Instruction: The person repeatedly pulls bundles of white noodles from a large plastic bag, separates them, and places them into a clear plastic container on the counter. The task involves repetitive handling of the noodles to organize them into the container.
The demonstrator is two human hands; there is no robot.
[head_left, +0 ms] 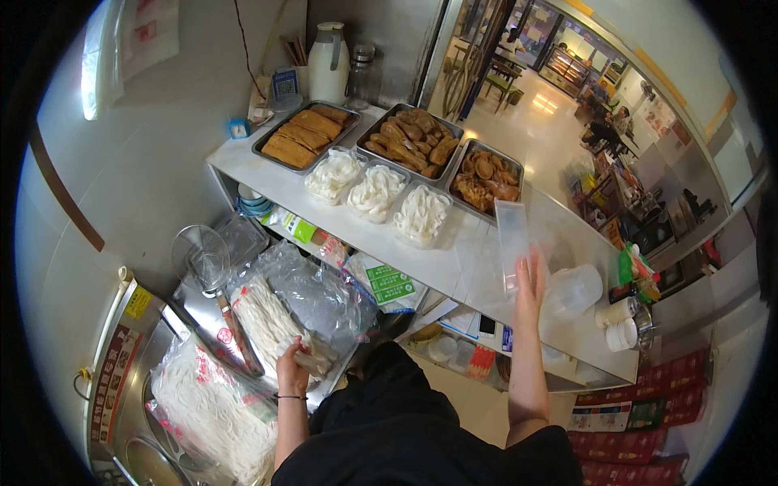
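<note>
My left hand [292,366] grips a bunch of white noodles [271,324] that lie in an opened clear plastic bag [320,296] on the steel counter at lower left. My right hand [528,285] reaches up to the white shelf [454,259] and holds a clear rectangular plastic container [511,243] by its lower end, tilted upright. Three clear tubs of white noodles [375,193] stand in a row on the shelf, left of that container.
Three steel trays of brown fried food [409,139] line the shelf's back. A second bag of noodles [215,413] lies at lower left, a wire strainer [203,257] beside it. A white jug [328,61], stacked cups [622,334] and more clear containers [574,290] stand around.
</note>
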